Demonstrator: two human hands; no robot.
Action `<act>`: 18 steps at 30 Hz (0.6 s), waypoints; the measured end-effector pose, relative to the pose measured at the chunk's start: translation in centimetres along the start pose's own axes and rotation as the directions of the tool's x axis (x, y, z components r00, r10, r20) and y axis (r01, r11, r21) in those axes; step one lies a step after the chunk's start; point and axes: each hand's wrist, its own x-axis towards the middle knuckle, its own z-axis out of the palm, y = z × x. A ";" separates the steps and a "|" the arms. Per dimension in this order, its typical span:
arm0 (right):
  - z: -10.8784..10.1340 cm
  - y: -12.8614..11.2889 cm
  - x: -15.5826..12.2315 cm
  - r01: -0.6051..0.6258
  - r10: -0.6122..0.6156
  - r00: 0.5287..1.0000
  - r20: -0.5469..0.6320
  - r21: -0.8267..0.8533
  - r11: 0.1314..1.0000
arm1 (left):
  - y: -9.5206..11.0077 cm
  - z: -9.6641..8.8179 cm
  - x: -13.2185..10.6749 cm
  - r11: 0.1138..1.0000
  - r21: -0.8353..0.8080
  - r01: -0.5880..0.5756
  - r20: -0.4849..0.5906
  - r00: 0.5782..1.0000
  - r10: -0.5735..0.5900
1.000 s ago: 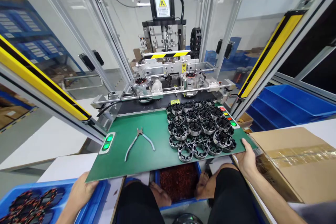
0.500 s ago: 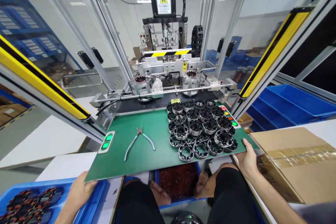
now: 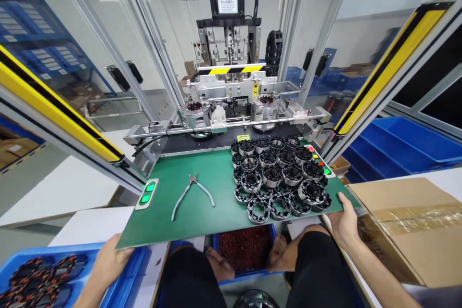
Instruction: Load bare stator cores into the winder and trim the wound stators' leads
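Observation:
My left hand (image 3: 108,262) grips the near left corner of a green work board (image 3: 202,209), its fingers tucked under the edge. At the near right corner my right hand (image 3: 344,224) holds the board the same way, thumb on top and fingers underneath. The right half of the board carries a pile of several black and silver ring-shaped stator cores (image 3: 281,175). A pair of grey-handled pliers (image 3: 193,191) lies on the left half of the board, apart from both hands.
Behind the board stands a machine with two round fixtures (image 3: 195,113) (image 3: 265,106) under a press head. Green buttons (image 3: 147,191) sit at the board's left, coloured buttons (image 3: 319,161) at its right. A blue tray of wound parts (image 3: 32,274), a cardboard box (image 3: 404,221) and a bin of copper scraps (image 3: 245,248) surround my knees.
Both hands stay on the board's near corners. Only the view has shifted slightly; nothing on the board has moved.

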 end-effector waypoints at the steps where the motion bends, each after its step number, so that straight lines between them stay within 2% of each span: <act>1: 0.0 0.0 0.0 0.001 -0.001 1.000 -0.004 0.000 1.000 | 0.0 0.0 0.0 1.000 -0.027 0.013 0.001 1.000 -0.013; 6: 0.2 0.1 -0.1 0.009 -0.009 1.000 -0.030 0.003 1.000 | 1.0 -0.6 0.0 0.992 -0.123 0.039 0.003 0.999 -0.039; 13: -0.2 0.0 0.0 0.013 -0.013 1.000 0.015 -0.007 1.000 | 4.2 -2.0 -0.3 0.992 -0.111 0.053 -0.006 0.999 -0.054; 18: -0.1 0.0 -0.1 0.013 -0.013 1.000 0.002 -0.001 1.000 | 5.8 -2.7 -0.2 0.993 -0.114 0.024 -0.021 0.999 -0.026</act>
